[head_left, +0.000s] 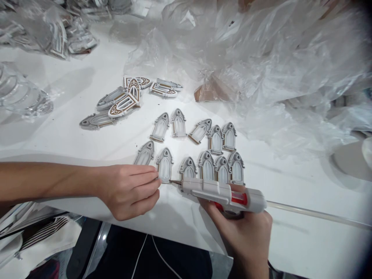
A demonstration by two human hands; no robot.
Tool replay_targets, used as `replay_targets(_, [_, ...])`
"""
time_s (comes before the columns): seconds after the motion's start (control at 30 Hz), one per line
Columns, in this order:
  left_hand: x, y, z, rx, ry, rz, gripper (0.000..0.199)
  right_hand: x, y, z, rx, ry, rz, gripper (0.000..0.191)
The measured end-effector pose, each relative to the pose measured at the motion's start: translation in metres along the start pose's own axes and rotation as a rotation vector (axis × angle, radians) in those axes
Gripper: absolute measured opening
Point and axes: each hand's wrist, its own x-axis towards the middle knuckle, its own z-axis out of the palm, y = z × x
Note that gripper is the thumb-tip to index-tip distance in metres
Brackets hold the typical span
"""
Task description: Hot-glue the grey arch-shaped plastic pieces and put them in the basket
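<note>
Loosely bunched, the left hand point(132, 192) brings its fingertips to the lower left side of a small arched frame point(164, 166) lying flat on the white table point(293, 166); whether they pinch it or only steady it, I cannot tell. The right hand point(247, 232) is wrapped around the handle of a glue gun point(215, 192), whose metal nozzle point(176, 182) points left at that frame's lower right corner. A long translucent glue stick point(316, 215) runs out from the back of the gun towards the right edge.

Ten more grey arches point(207, 164) lie around and beyond the gun in two uneven rows, some touching, with no container around them. Farther back on the left, a loose pile of pointed pieces point(124, 105), some white with gold scrollwork, also sits straight on the tabletop.

At the upper left, clear plastic bags point(48, 33) hold many similar grey pieces, packed together. Crumpled clear plastic point(261, 58) covers the far right; its contents are mostly too blurred to tell, though a brown scrap point(213, 90) shows at its near edge. A clear ridged container point(21, 91) is at the left; what it holds is unclear.
</note>
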Motion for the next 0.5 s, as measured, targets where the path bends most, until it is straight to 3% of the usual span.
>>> replay_targets(0.3, [0.0014,-0.0003,-0.0006,0.006,-0.009,0.002,0.014,0.0008,0.0010,-0.0003,0.066,-0.020,-0.042,0.024])
replay_targets(0.5, [0.0014,-0.0004,-0.0012,0.034,-0.011,0.006,0.011,-0.0041,0.0020,0.0016,0.077,0.053,0.138,0.035])
